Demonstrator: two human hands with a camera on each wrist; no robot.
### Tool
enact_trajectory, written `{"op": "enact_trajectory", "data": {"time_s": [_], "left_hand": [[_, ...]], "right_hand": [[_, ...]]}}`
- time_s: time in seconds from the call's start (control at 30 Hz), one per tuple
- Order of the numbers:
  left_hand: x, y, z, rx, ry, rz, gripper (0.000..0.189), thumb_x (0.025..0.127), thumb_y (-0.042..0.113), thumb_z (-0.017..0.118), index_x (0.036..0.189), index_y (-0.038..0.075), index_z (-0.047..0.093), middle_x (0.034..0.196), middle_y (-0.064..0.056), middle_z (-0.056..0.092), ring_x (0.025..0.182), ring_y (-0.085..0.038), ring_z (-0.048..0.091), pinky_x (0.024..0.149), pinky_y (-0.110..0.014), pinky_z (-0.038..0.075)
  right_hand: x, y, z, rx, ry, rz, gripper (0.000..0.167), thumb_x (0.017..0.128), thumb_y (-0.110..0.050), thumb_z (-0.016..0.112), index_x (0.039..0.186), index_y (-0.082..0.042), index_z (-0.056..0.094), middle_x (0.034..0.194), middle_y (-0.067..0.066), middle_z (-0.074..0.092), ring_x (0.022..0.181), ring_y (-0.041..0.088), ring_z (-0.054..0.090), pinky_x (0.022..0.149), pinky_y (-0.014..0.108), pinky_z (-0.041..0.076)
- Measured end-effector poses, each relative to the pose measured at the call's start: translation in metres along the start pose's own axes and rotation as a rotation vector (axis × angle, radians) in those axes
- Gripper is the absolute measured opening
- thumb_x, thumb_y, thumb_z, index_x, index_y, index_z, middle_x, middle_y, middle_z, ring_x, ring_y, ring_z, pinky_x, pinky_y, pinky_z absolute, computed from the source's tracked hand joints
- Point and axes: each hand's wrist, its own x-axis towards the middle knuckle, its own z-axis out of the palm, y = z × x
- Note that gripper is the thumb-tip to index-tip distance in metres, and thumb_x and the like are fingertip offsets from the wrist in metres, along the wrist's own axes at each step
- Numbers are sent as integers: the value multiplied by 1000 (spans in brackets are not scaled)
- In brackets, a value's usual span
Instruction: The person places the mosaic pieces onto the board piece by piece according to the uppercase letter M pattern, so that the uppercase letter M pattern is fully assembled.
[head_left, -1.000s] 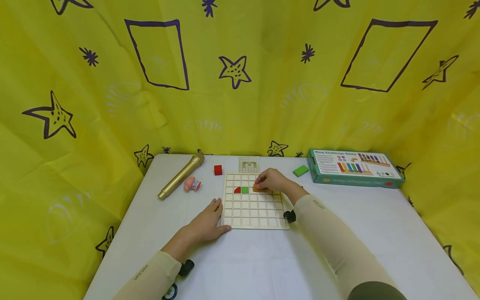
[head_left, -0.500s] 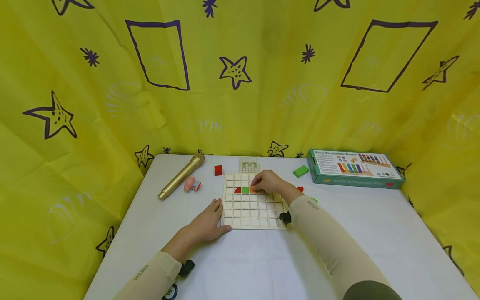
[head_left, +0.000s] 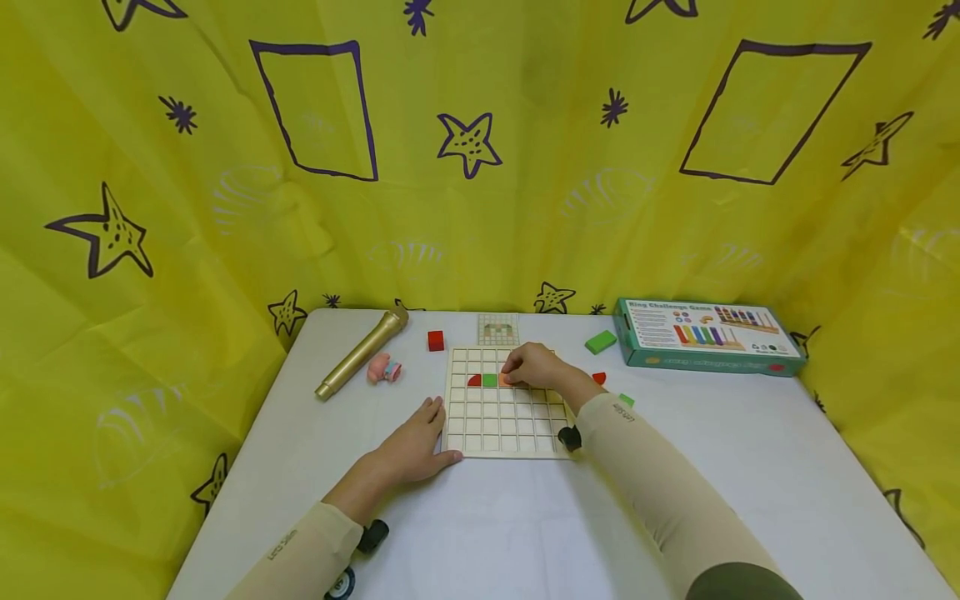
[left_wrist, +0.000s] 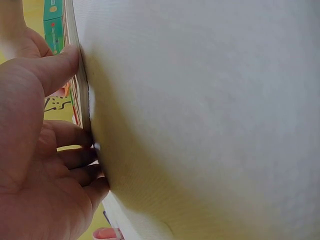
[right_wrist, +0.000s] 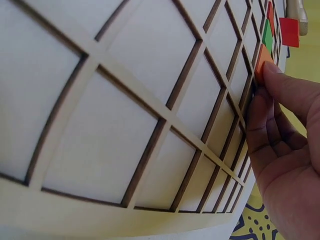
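Observation:
A pale wooden grid board [head_left: 506,425] lies flat on the white table. In one of its rows a red round-sided piece [head_left: 475,381] and a green square piece [head_left: 490,380] sit side by side. My right hand [head_left: 538,367] pinches an orange piece [right_wrist: 262,61] between thumb and fingers, down at the cell just right of the green one. My left hand [head_left: 408,446] rests at the board's left edge, fingers extended, the thumb [left_wrist: 67,62] at the near left corner. A small grid-pattern card [head_left: 498,329] lies behind the board.
To the left are a gold microphone [head_left: 362,354], a pink toy figure [head_left: 382,369] and a red cube [head_left: 436,341]. On the right lie a green block [head_left: 601,342], a red piece [head_left: 599,378], a partly hidden green piece [head_left: 627,400] and a teal game box [head_left: 712,337].
My right hand has moved a little left with the orange piece, to beside the green one. Red and green pieces right of the board came into view past my arm. My left hand stays put.

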Motion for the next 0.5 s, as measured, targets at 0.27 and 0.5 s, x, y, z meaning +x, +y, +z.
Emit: {"op": "enact_trajectory", "data": {"time_s": [0.27,0.5], "left_hand": [[0,-1,1,2,1,-3,90,95,46,67,151,-12,30,162,-25,24,151,-38,19,119,-46,26],[0,0,0,-3,-1,4,89,94,45,68,151,-13,31,161,-25,24,150,-38,20,119,-47,26]], "right_hand": [[-1,-1,2,-23,27,-4,9,94,-11,72,98,-6,77,97,3,71,84,16,59,71,27,50],[-3,4,2,-15,51,-6,12,95,-17,71,102,-9,77,106,4,70,97,20,58,85,33,50]]}}
